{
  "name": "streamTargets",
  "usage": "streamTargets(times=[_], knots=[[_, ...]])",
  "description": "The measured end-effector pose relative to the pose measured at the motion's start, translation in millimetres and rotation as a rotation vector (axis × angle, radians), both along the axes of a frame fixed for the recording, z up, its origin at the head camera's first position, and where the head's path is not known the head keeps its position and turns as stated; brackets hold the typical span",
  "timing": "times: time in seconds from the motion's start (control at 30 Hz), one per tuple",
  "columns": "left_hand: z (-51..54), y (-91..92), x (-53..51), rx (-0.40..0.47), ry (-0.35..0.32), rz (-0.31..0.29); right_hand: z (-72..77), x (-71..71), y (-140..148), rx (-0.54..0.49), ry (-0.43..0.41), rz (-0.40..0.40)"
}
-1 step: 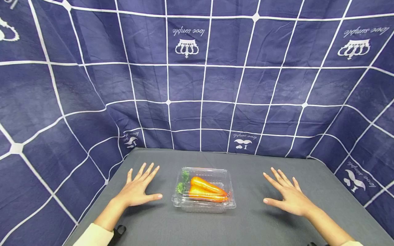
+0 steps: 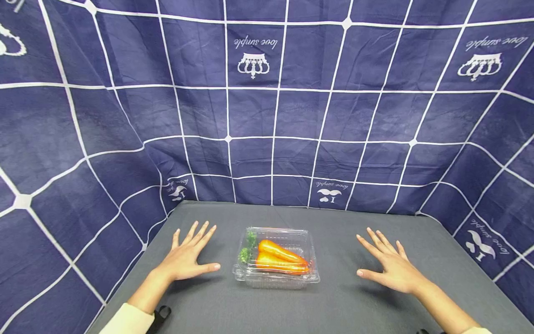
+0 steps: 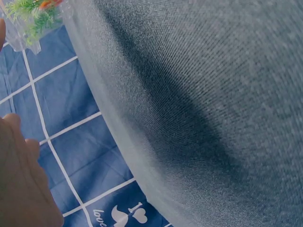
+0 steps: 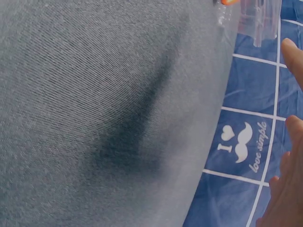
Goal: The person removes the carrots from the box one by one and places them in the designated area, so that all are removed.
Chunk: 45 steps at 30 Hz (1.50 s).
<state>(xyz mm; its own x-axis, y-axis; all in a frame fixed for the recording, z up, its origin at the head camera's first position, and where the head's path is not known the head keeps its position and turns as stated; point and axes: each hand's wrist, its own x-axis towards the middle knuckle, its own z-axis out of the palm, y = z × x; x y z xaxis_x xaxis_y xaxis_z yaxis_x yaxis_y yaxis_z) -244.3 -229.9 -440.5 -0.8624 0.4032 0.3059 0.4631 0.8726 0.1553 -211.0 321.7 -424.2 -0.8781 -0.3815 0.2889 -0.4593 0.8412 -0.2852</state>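
A clear plastic clamshell box (image 2: 275, 282) sits on the grey table in the head view, its lid down. Through the plastic show orange peppers (image 2: 279, 257), lying along its middle and right, and green leafy sprigs (image 2: 246, 253) at its left end. My left hand (image 2: 185, 260) hovers to the left of the box, fingers spread, holding nothing. On the other side, apart from the box, my right hand (image 2: 394, 269) hovers with its fingers spread too. Each wrist view catches a corner of the box and part of the hand.
The grey table (image 2: 333, 306) carries shadows beneath both hands. A blue cloth with white grid lines (image 2: 300, 116) hangs behind the table and along its left and right sides. Pale sleeves (image 2: 127, 320) reach to the forearms.
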Motion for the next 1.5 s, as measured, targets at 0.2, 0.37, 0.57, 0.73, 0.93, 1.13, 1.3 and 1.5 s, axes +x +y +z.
streamTargets(times=[0.2,0.37,0.57,0.73,0.93,1.13,1.3,1.5], knots=[[-0.2,0.3,1.0,0.015,-0.013,-0.009,-0.7,-1.2,-2.2,-0.004,0.003,0.002],[-1.0,1.7,1.2,0.017,-0.015,-0.026,-1.5,-2.9,-4.8,-0.013,0.010,0.009],[-4.6,7.5,2.8,0.074,-0.066,-0.063,-4.1,-2.6,-13.5,-0.059,0.004,0.043],[-11.6,18.2,2.9,0.179,-0.151,-0.098,-12.0,-3.7,-28.3,-0.136,-0.010,0.102],[-19.3,35.6,3.8,0.316,-0.279,-0.169,-22.3,-3.7,-54.1,-0.206,0.023,0.176],[-20.7,50.7,1.1,0.418,-0.395,-0.235,-29.6,-2.2,-75.1,-0.252,0.073,0.176],[-24.1,59.4,-4.9,0.461,-0.482,-0.262,-33.1,-2.6,-87.7,-0.298,0.129,0.235],[-33.8,67.6,-13.8,0.507,-0.570,-0.279,-35.9,-2.9,-97.5,-0.347,0.131,0.263]])
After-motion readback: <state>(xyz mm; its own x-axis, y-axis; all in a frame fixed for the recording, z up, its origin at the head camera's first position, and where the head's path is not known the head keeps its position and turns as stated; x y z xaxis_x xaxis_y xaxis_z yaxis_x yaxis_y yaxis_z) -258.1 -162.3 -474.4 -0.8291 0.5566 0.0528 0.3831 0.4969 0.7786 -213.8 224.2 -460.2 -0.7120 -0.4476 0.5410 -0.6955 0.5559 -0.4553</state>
